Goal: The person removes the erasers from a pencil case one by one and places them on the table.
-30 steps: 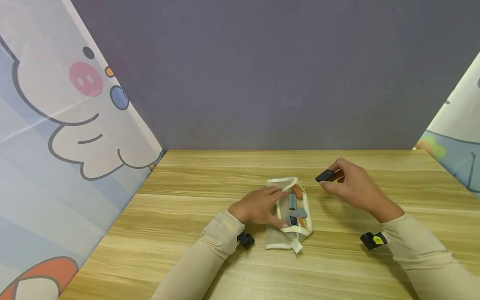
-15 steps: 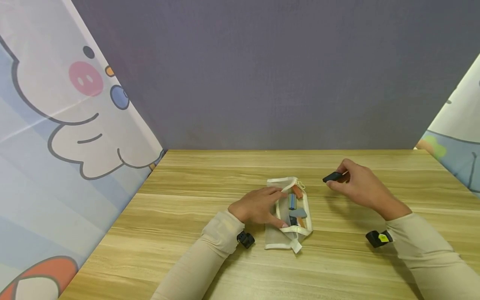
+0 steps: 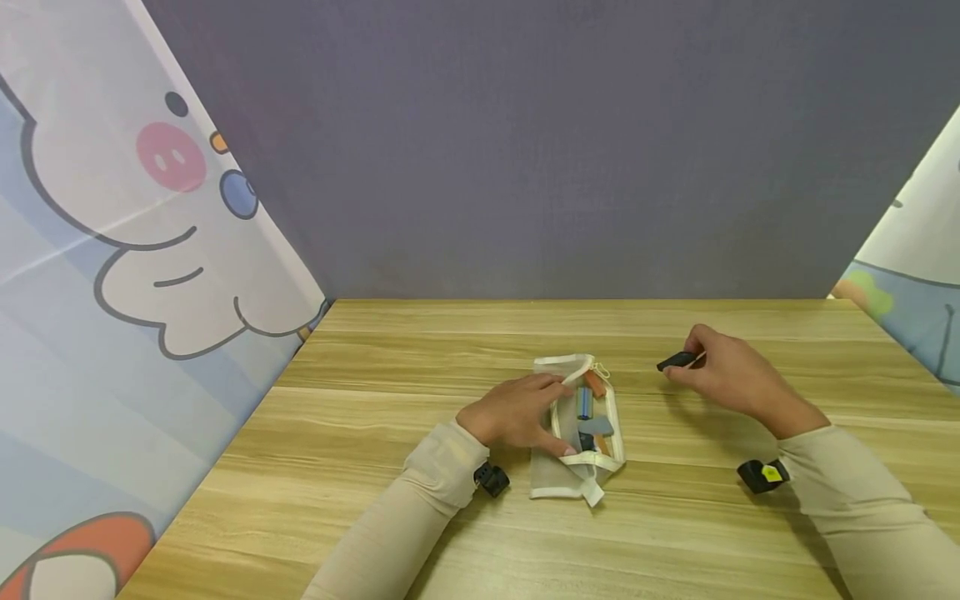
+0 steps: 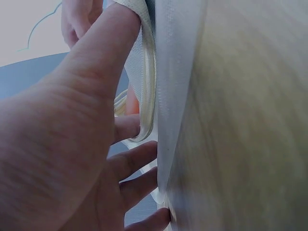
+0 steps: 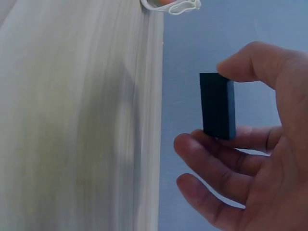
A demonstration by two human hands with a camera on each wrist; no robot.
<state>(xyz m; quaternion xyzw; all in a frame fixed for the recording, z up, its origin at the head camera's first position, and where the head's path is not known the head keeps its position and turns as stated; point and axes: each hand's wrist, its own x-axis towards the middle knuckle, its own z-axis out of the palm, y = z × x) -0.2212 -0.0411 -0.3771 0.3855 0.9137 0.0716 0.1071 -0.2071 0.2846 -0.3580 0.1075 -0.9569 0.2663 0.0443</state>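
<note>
The left hand lies at a translucent whitish zip pouch. Thumb and index finger are spread at its mouth, and in the left wrist view the thumb reaches inside the edge. The other fingers touch the pouch's outside wall. Through the opening show a blue-grey striped block, a flat grey piece, a dark piece and orange pieces. To the right, the right hand pinches a small black rectangular block between thumb and fingers, above the table and apart from the pouch.
A wood-grain table carries the pouch. Behind it stands a dark grey panel. A cartoon-printed sheet borders the left side, with another printed sheet at the right. Black camera straps sit at both wrists.
The right hand has moved rightward and slightly downward in the head view, away from the pouch, with the black block still pinched. The left hand and the pouch look unmoved.
</note>
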